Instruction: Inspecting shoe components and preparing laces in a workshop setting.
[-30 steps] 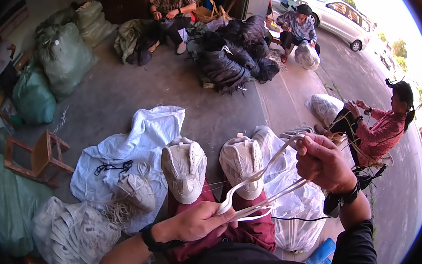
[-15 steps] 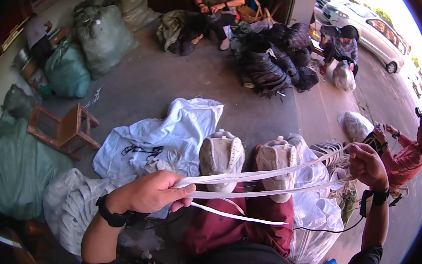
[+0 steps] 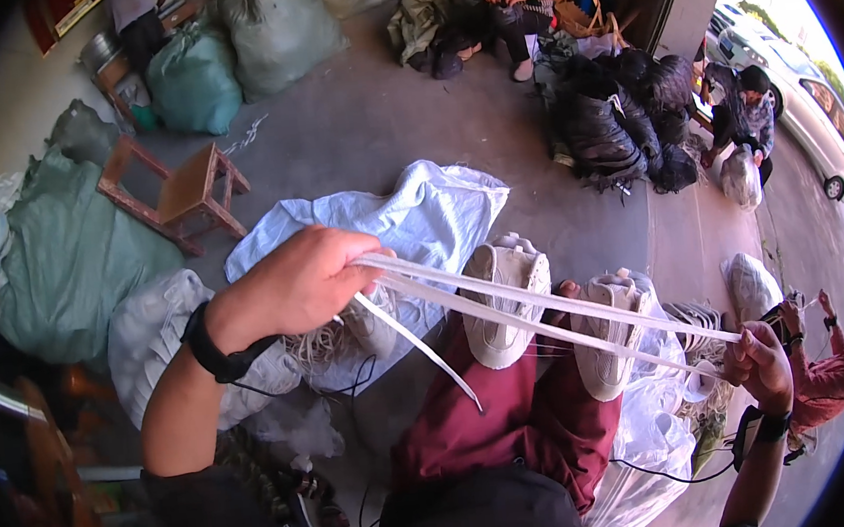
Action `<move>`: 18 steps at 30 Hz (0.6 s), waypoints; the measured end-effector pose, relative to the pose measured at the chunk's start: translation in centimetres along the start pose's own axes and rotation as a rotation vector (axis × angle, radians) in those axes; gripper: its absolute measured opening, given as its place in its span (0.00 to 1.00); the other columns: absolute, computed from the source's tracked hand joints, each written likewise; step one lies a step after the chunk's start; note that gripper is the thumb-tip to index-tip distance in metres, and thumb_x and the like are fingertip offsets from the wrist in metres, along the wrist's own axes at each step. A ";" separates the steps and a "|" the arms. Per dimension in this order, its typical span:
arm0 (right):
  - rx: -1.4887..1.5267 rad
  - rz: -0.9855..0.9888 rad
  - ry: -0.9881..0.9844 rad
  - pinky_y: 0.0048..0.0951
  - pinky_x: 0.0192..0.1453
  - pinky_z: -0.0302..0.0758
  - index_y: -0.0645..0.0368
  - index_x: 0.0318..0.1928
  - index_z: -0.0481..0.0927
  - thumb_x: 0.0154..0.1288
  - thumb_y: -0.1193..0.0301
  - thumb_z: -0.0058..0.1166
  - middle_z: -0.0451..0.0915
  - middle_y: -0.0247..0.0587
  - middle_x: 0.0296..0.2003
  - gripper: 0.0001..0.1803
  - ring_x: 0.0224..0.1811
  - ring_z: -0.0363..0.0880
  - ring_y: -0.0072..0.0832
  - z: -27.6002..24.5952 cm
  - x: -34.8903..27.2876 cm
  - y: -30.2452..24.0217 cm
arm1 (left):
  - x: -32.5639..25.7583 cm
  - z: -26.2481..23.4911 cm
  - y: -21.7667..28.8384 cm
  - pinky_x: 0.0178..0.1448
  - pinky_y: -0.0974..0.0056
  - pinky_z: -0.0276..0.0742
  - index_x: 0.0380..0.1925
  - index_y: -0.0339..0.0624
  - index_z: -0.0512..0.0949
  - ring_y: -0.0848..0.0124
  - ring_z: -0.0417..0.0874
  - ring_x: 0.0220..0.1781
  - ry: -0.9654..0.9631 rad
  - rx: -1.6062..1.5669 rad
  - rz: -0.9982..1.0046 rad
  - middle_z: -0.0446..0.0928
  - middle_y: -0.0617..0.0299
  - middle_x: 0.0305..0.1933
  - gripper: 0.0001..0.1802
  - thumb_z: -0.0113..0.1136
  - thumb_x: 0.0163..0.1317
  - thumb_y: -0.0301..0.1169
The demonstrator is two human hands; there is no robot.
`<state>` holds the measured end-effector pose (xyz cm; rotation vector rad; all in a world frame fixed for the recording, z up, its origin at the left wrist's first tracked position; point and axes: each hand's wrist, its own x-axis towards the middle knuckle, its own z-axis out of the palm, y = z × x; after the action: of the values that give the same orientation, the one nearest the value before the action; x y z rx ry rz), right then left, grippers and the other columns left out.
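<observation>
My left hand pinches one end of several flat white straps, raised above my lap. The straps stretch taut to my right hand, which grips the other end far out at the right. One loose strap end hangs down from the left hand. Beneath the straps lie my maroon trousers and white shoes. Both wrists wear black bands.
White sacks and clear bags of strap loops lie by my feet. A small wooden stool and green sacks are at left. Black bundles and seated people are at the back and right; a car is outside.
My hands have moved apart, the left up and leftward, the right outward to the right, pulling the white straps out long and taut. The view has tilted to the left.
</observation>
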<state>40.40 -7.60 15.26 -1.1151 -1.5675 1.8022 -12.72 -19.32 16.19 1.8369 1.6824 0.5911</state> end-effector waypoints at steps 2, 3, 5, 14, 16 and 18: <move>0.057 -0.099 -0.032 0.29 0.28 0.70 0.58 0.25 0.70 0.72 0.58 0.49 0.64 0.31 0.16 0.21 0.19 0.69 0.27 0.5 0.9 1.1 | 0.3 -0.2 -0.7 0.32 0.64 0.67 0.35 0.30 0.76 0.72 0.72 0.26 0.100 0.062 0.021 0.74 0.49 0.24 0.08 0.53 0.56 0.22; 0.106 -0.186 -0.054 0.31 0.33 0.74 0.58 0.26 0.70 0.72 0.58 0.48 0.65 0.33 0.16 0.20 0.22 0.74 0.31 1.2 1.7 1.5 | 0.6 -0.6 -1.6 0.31 0.64 0.66 0.34 0.29 0.74 0.72 0.71 0.25 0.155 0.090 0.051 0.72 0.52 0.23 0.07 0.53 0.57 0.22; 0.274 -0.197 -0.132 0.38 0.42 0.79 0.59 0.32 0.71 0.72 0.59 0.48 0.67 0.36 0.17 0.17 0.27 0.79 0.36 1.5 2.4 1.3 | 1.1 -0.9 -3.3 0.29 0.65 0.65 0.33 0.29 0.72 0.75 0.69 0.24 0.215 0.096 0.050 0.70 0.58 0.21 0.06 0.51 0.58 0.22; 0.449 -0.250 -0.054 0.44 0.56 0.77 0.57 0.31 0.66 0.73 0.61 0.46 0.65 0.35 0.19 0.15 0.27 0.76 0.35 3.2 3.3 1.4 | 1.7 -0.1 -6.2 0.35 0.64 0.71 0.42 0.26 0.75 0.71 0.75 0.28 0.235 -0.028 -0.051 0.76 0.52 0.25 0.12 0.51 0.62 0.24; 0.700 -0.165 0.272 0.38 0.49 0.76 0.56 0.32 0.66 0.77 0.61 0.35 0.62 0.33 0.18 0.16 0.22 0.68 0.30 4.6 3.5 0.4 | 2.0 0.7 -6.6 0.34 0.64 0.70 0.41 0.27 0.75 0.68 0.75 0.26 0.144 -0.008 -0.071 0.75 0.53 0.24 0.12 0.51 0.63 0.27; 0.772 -0.149 0.309 0.34 0.41 0.76 0.56 0.34 0.68 0.78 0.62 0.32 0.60 0.32 0.17 0.16 0.18 0.64 0.26 4.0 3.7 0.2 | 2.2 2.0 -7.6 0.35 0.62 0.72 0.40 0.28 0.76 0.63 0.78 0.27 0.085 -0.013 -0.062 0.77 0.50 0.25 0.13 0.51 0.62 0.28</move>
<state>35.14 -6.92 14.10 -0.8109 -0.6460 1.7775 -16.74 -17.06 9.50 1.7666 1.7796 0.6605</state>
